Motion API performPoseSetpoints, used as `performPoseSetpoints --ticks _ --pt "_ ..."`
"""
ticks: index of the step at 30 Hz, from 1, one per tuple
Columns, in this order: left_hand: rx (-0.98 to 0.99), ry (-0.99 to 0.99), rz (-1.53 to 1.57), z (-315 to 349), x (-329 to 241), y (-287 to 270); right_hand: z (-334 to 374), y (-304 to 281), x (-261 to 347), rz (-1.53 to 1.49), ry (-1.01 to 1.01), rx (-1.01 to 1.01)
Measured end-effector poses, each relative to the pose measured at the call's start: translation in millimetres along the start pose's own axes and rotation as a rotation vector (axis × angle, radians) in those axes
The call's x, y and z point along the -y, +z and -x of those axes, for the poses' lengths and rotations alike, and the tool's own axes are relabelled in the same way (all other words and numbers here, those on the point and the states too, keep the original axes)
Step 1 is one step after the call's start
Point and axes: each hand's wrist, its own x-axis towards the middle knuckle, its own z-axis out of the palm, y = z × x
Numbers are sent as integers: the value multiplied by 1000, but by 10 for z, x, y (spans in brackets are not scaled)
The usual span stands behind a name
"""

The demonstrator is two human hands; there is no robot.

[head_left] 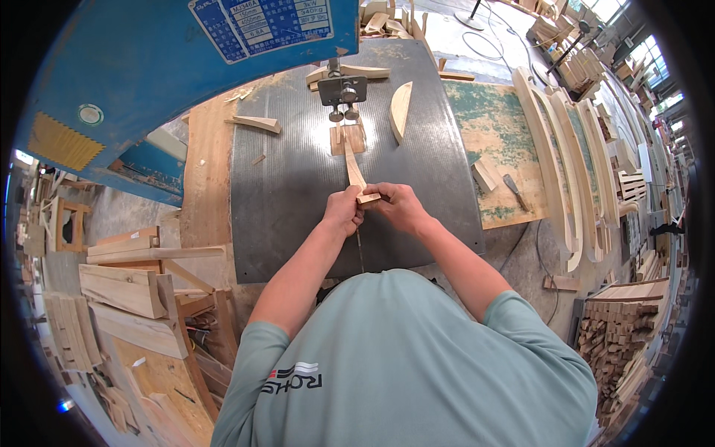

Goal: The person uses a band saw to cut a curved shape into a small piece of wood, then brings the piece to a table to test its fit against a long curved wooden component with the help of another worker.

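Note:
My left hand (343, 209) and my right hand (401, 207) both grip the near end of a narrow, slightly curved wooden piece (354, 167). The fingers of each are closed around it from either side. The piece points away from me across the dark metal saw table (290, 186). Its far tip reaches the wooden insert (357, 140) beneath the band saw's guide (342, 91). The blade itself is hard to make out. A half-moon offcut (401, 112) lies right of the guide, and a wedge-shaped offcut (257, 124) lies to the left.
The blue saw frame (223, 78) arches over the far left. Another curved piece (369, 73) lies behind the guide. On the green-stained board (491, 112) at right are a wood block (487, 174), a flat-bladed tool (514, 191) and long curved parts (570, 171). Stacked timber (123, 290) stands at lower left.

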Motion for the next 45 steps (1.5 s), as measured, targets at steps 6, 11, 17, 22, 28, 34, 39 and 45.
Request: performPoseSetpoints --ticks 6,11,17,22,28,34,39,45 --pt "-22 15 10 -59 -27 26 -61 -39 18 40 26 25" --pt "-8 7 37 -57 -2 38 58 -55 7 379 -311 -110" --pt "-4 16 34 -97 55 7 41 -22 -70 443 -336 -123" --pt "-6 27 24 -101 16 28 -12 -69 -31 492 -327 -67" --pt "-27 40 39 -150 -23 36 -110 -92 -48 514 -344 -50" --pt "-27 -6 108 159 -100 152 -176 -105 -140 520 -372 -68" --pt "104 49 117 470 76 190 -204 -128 -160 521 -394 -63" --pt "114 126 145 418 90 215 -236 -130 -130 484 -432 -80"
